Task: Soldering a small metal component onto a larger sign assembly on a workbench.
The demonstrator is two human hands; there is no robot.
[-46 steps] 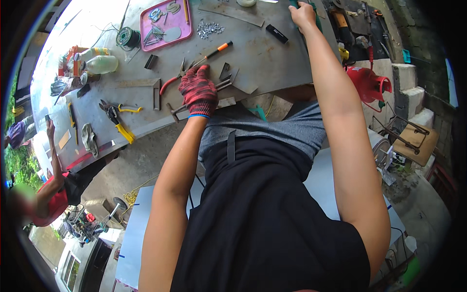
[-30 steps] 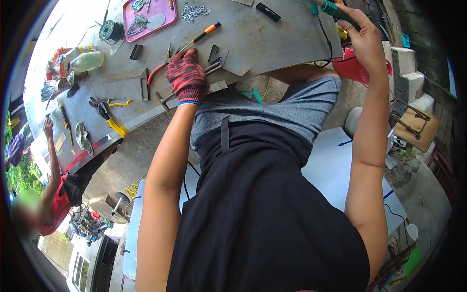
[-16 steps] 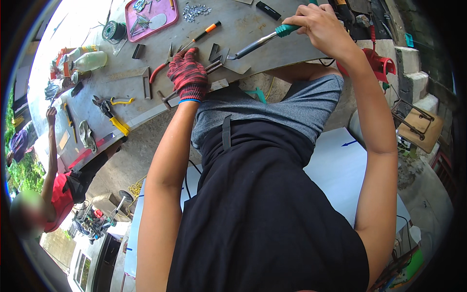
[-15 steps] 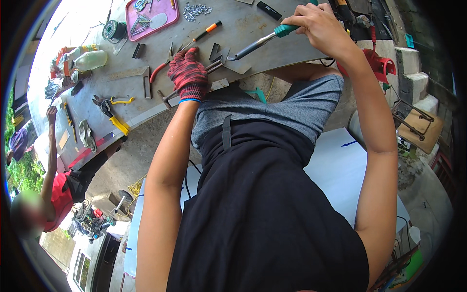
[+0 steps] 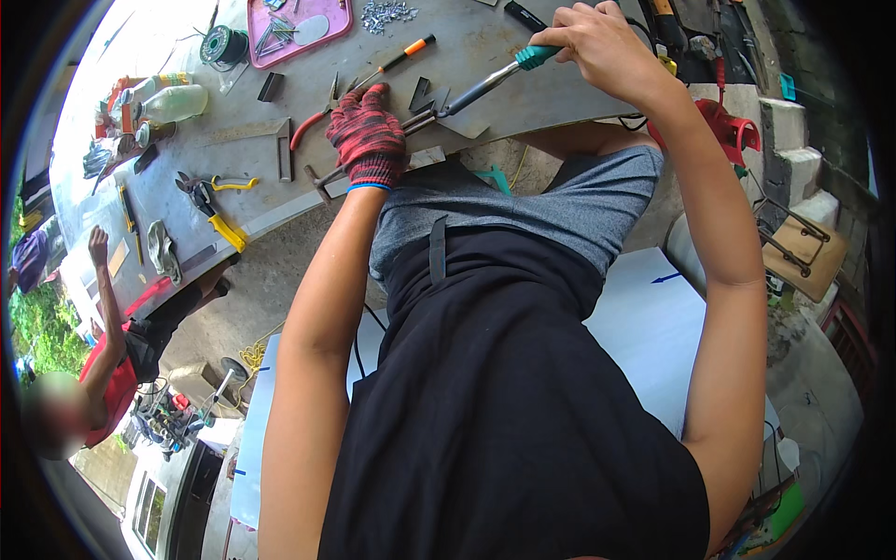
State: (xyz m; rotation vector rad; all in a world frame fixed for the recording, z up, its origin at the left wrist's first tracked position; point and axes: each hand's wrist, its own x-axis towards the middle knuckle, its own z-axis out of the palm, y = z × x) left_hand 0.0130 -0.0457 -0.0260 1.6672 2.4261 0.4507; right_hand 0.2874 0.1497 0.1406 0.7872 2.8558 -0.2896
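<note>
My left hand (image 5: pixel 368 135), in a red-and-black knit glove, lies closed over a dark metal bar with a T-shaped end (image 5: pixel 320 184); its fingers cover the bar's middle. The bar's far end (image 5: pixel 420 120) shows right of the glove, beside a thin sheet-metal piece (image 5: pixel 464 127) at the table's edge. Bare, my right hand (image 5: pixel 602 49) grips the green handle of a soldering iron (image 5: pixel 485 87). The iron slants down leftward, and its tip is at the bar's end; whether they touch I cannot tell. Red-handled pliers (image 5: pixel 308 128) and an orange-black screwdriver-like tool (image 5: pixel 407 54) lie by the glove.
On the metal table (image 5: pixel 224 126) are a pink tray (image 5: pixel 347 26), a wire spool (image 5: pixel 224 47), yellow-handled cutters (image 5: pixel 213 205), a bottle (image 5: pixel 175 103), an angle bracket (image 5: pixel 283 154) and scattered small screws (image 5: pixel 385 16). A co-worker in red (image 5: pixel 107 364) stands at the left.
The view has shifted slightly. My right hand and the soldering iron have moved slightly left relative to the table; my left hand keeps its hold. The co-worker's raised hand has drawn back from the table items.
</note>
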